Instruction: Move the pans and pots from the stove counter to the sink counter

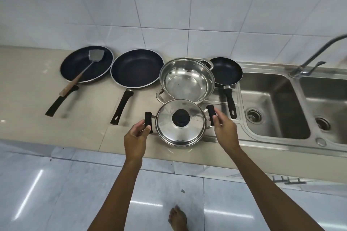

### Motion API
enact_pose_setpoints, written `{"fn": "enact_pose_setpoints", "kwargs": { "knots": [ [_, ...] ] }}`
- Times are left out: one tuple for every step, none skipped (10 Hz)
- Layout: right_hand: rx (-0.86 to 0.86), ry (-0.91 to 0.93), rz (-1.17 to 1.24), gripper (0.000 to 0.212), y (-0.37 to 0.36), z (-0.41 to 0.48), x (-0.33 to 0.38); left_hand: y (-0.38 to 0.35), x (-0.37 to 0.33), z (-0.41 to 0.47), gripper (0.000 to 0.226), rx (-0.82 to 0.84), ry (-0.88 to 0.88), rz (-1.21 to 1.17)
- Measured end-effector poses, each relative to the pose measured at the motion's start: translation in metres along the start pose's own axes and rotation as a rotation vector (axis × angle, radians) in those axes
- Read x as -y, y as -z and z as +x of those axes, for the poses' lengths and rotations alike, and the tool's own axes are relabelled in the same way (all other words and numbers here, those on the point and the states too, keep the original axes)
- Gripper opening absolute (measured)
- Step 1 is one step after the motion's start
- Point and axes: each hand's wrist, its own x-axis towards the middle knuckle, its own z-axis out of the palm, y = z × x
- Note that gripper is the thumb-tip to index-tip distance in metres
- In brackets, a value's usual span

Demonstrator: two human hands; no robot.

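A lidded steel pot (pixel 180 133) with a black knob stands near the counter's front edge. My left hand (pixel 136 137) grips its left black handle, and my right hand (pixel 224 129) grips its right black handle. Behind it sits an open steel pot (pixel 186 79). A small black frying pan (pixel 226 70) rests on the sink's drainboard. A large black frying pan (pixel 137 68) lies left of the steel pot. At far left another black pan (pixel 78 65) holds a steel spatula (pixel 88 66) with a wooden handle.
The beige counter (pixel 28 84) runs left. A double steel sink (pixel 274 105) with a tap (pixel 308 62) is at right. White tiled wall stands behind. Tiled floor and my bare foot (pixel 177 218) are below.
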Motion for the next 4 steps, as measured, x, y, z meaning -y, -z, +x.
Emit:
{"fn": "enact_pose_setpoints", "kwargs": {
  "knots": [
    [0.000,-0.006,0.023,0.040,0.000,0.001,0.003,-0.003,0.000,-0.003,0.030,-0.024,-0.016,0.032],
    [0.034,-0.004,0.027,0.041,0.005,-0.001,0.007,-0.010,0.005,-0.012,0.033,-0.056,-0.017,0.108],
    [0.102,0.020,0.013,0.042,0.018,-0.003,0.007,-0.022,0.007,-0.035,0.040,-0.071,-0.055,0.257],
    [0.182,0.084,-0.110,0.046,0.032,-0.013,-0.002,-0.040,0.018,-0.068,0.057,-0.079,-0.028,0.355]
  ]
}}
